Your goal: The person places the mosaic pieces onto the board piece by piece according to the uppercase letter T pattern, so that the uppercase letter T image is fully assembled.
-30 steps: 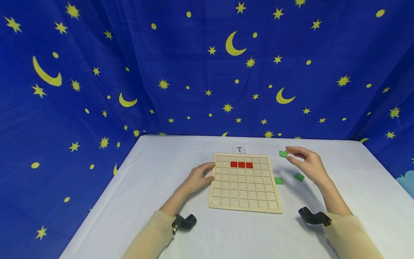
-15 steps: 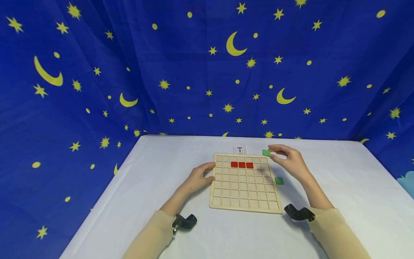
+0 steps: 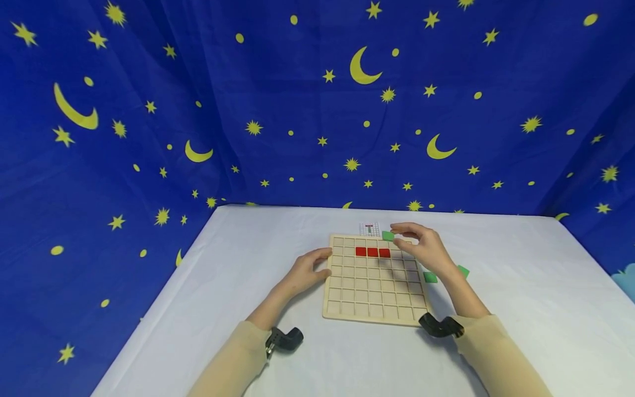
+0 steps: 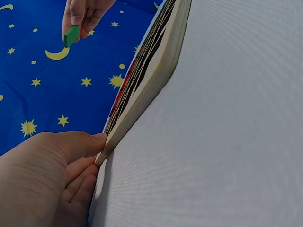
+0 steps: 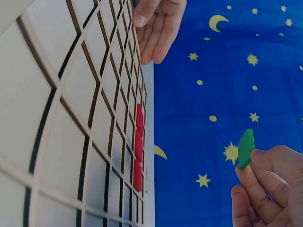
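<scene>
A wooden grid board (image 3: 374, 285) lies on the white table, with three red tiles (image 3: 372, 252) side by side in one of its far rows. My left hand (image 3: 302, 271) rests against the board's left edge, thumb and fingers touching it; the left wrist view shows the thumb (image 4: 85, 142) on the rim. Above the board's far right part, my right hand (image 3: 425, 248) pinches a green tile (image 3: 388, 236) between thumb and fingers. In the right wrist view that green tile (image 5: 246, 148) is held up clear of the grid.
Two green tiles lie right of the board, one (image 3: 430, 277) close to its edge, the other (image 3: 463, 271) partly behind my right forearm. A small printed card (image 3: 369, 228) with a grid pattern lies beyond the far edge. A blue curtain (image 3: 297, 99) hangs behind the table.
My right hand has moved left with the green tile, from beyond the board's right side to over its far part. My left hand has stayed at the edge.
</scene>
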Tool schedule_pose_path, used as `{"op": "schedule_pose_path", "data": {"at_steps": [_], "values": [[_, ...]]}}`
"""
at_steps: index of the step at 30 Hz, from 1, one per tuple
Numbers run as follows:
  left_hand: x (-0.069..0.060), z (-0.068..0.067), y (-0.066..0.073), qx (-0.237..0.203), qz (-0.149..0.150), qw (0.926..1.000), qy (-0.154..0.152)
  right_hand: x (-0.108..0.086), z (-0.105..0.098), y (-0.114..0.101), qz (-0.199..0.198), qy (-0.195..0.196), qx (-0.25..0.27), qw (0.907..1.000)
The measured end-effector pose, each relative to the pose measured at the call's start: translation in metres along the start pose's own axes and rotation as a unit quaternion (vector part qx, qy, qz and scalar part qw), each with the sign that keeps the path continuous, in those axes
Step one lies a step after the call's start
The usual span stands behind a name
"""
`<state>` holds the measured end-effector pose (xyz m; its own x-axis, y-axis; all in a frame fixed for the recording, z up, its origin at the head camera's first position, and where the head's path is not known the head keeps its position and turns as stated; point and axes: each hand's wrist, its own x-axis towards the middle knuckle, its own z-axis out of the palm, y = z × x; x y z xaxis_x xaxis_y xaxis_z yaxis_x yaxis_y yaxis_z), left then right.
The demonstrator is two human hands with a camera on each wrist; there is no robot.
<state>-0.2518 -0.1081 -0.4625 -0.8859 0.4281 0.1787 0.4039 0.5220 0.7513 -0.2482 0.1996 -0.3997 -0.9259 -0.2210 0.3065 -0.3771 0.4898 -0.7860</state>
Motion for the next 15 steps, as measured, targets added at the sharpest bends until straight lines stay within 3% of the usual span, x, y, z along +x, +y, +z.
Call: {"op": "schedule_pose_path", "data": {"at_steps": [15], "values": [[0.001, 0.001, 0.0, 0.002, -0.013, 0.9999, -0.006, 0.001, 0.019, 0.003, 0.0, -0.013, 0.024, 0.9996]]}}
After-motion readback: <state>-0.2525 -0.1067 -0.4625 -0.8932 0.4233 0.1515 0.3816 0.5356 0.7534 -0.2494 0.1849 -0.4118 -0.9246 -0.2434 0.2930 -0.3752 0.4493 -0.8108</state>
